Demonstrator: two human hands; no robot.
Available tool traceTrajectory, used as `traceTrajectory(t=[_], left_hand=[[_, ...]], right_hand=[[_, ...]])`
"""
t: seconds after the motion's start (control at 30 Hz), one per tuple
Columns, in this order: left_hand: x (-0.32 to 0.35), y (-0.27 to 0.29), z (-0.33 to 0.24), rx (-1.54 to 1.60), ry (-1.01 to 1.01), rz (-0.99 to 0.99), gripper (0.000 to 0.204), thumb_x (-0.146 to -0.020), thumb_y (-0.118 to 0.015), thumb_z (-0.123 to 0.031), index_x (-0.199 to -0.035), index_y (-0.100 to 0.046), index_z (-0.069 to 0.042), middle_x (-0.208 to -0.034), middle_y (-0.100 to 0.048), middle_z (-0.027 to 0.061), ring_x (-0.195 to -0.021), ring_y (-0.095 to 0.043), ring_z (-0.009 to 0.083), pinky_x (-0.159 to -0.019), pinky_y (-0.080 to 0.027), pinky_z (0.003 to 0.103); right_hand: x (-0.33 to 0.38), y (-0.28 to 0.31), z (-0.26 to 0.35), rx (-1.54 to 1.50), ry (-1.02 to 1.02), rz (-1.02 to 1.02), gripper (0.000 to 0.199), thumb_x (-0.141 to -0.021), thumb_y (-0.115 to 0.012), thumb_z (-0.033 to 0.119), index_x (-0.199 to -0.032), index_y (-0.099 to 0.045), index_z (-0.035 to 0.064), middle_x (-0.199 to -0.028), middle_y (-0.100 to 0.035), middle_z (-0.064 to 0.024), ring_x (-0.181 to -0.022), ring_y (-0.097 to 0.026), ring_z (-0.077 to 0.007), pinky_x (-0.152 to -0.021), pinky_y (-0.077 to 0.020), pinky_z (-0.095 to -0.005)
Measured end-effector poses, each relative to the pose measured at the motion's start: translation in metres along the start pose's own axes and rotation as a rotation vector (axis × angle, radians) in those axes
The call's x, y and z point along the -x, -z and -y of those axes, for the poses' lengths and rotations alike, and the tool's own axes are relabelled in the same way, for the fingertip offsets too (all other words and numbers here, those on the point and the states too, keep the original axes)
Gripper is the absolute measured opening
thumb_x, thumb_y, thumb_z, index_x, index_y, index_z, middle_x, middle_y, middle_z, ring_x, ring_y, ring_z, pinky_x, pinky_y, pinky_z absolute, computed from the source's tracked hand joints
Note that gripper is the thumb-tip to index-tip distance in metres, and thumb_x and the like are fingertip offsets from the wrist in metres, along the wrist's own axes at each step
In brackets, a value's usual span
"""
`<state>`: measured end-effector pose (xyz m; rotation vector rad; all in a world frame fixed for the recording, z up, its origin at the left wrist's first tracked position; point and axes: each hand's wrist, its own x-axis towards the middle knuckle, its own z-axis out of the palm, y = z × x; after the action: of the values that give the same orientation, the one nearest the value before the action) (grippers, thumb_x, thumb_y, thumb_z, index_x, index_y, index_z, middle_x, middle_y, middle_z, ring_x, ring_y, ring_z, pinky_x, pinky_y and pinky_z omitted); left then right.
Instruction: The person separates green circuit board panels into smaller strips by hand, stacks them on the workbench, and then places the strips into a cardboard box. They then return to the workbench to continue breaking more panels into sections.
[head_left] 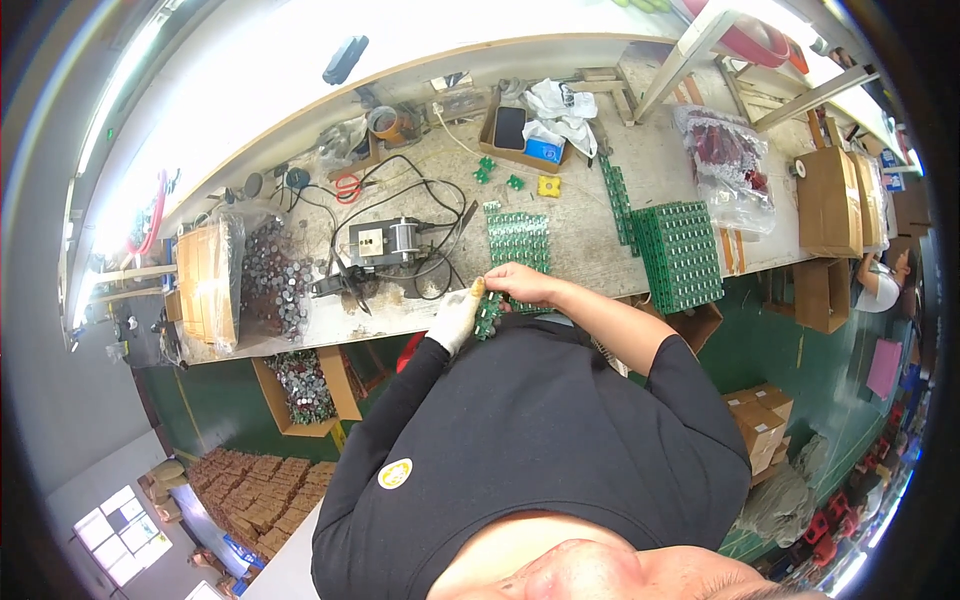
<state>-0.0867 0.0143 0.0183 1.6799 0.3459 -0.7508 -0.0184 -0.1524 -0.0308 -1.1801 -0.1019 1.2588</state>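
My left hand [455, 320] wears a pale glove with a yellowed tip, and its fingers are closed on a narrow green circuit board strip [487, 318] at the table's front edge. Bare, my right hand [521, 284] meets it there, with its fingers pinched at the strip's upper end. The fingertips hide the exact spot where they touch. Just beyond my hands lies a green circuit board panel [518, 240] with rows of small parts. Left of it stands a soldering station [383, 242] with a wire spool [403, 238] and black cables.
On the right rises a stack of green panels [680, 258], beside a longer green strip [617, 200]. Small round parts [275, 275] pile up at the left. Red-handled scissors [347, 188], a yellow piece [548, 186] and a cardboard tray [500, 137] lie farther back. Cartons [830, 200] stand at right.
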Motion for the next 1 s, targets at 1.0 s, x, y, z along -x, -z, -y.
traceTrajectory(t=[1.0], left_hand=[[-0.046,-0.008,0.007,0.426,-0.049,-0.519,0.036,-0.092,-0.043,-0.039,-0.078,-0.052,-0.006,-0.067,-0.058,0.0059,-0.048,-0.055,0.015,-0.041,-0.042,0.028]], right_hand=[[0.005,-0.029,0.007,-0.434,0.205,-0.291,0.018,-0.087,-0.058,0.022,-0.092,-0.056,0.0048,-0.077,-0.059,-0.0039,-0.055,-0.054,-0.012,-0.044,-0.0382,-0.0235]])
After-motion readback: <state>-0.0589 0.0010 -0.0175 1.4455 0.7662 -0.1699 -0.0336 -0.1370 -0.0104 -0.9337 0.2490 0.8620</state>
